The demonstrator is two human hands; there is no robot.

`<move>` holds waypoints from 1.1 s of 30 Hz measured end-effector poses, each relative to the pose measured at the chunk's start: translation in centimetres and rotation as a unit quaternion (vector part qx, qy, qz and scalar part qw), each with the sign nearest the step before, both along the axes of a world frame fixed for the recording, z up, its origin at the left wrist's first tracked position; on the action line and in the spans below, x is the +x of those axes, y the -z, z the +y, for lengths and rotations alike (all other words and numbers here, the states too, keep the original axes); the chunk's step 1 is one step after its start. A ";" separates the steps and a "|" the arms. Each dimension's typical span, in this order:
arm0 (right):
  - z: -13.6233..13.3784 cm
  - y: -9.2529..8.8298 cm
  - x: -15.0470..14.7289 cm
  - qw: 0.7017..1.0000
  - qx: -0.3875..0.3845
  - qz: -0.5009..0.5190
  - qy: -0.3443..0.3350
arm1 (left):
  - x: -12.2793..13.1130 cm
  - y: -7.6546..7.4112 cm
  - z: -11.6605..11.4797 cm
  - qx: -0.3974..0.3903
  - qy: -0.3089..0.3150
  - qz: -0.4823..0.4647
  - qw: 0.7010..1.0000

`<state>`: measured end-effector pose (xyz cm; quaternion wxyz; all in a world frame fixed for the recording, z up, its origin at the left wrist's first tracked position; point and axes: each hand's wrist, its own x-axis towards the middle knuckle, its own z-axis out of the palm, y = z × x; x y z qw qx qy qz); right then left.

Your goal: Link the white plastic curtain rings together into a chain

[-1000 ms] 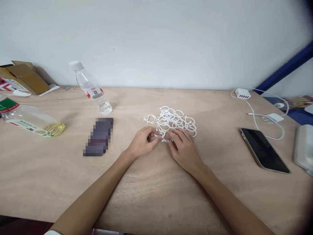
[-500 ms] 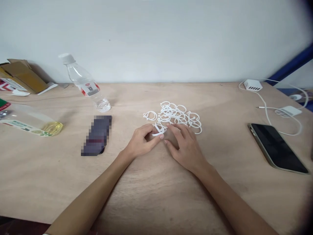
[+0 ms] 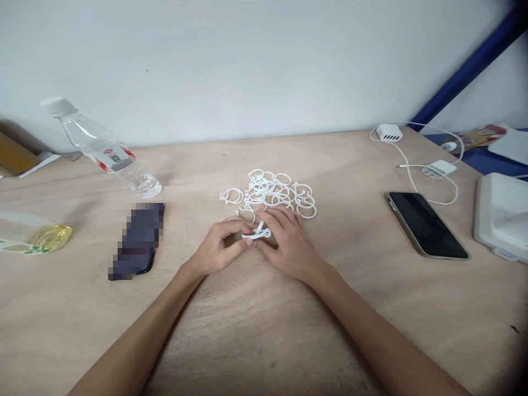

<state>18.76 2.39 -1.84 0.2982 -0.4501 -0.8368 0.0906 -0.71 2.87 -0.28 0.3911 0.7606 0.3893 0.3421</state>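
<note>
A heap of several white plastic rings (image 3: 272,192) lies on the wooden table (image 3: 256,319), just beyond my hands. My left hand (image 3: 218,247) and my right hand (image 3: 284,242) meet in front of the heap. Between their fingertips they pinch one white ring (image 3: 256,233), pulled a little clear of the pile. Both hands have their fingers curled round this ring. One more ring (image 3: 231,196) lies apart at the heap's left edge.
A clear water bottle (image 3: 103,151) lies at the back left, an oil bottle (image 3: 35,237) at the far left, a dark blurred object (image 3: 137,242) beside my left hand. On the right are a phone (image 3: 427,223), a white charger with cable (image 3: 390,132) and a white box (image 3: 501,214).
My hands have drawn one ring out of the heap towards me. The view has swung to the right, so the bottles sit further left.
</note>
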 end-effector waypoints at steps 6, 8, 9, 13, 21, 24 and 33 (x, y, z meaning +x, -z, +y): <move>0.3 0.5 0.0 1.000 0.020 0.011 -0.005 | 0.1 0.0 0.0 -0.068 -0.017 -0.041 0.997; 0.4 0.6 0.1 0.999 0.036 0.022 0.023 | 0.2 0.0 -0.1 -0.084 -0.031 -0.052 0.995; 0.4 0.7 0.1 0.998 0.044 0.026 0.039 | 0.3 0.0 -0.1 -0.083 -0.036 -0.049 0.995; 0.6 0.9 0.3 0.987 0.076 0.038 0.138 | 0.4 0.0 -0.2 -0.008 -0.025 0.019 0.999; 1.2 0.8 0.6 0.973 -0.021 0.146 0.175 | 0.4 0.2 -0.4 0.170 0.029 0.166 0.971; 1.2 0.7 0.6 0.972 -0.034 0.167 0.163 | 0.7 0.6 -0.5 0.230 0.048 0.216 0.948; 1.2 0.1 0.7 0.954 -0.074 0.232 0.173 | 0.8 1.1 -0.5 0.260 0.052 0.215 0.940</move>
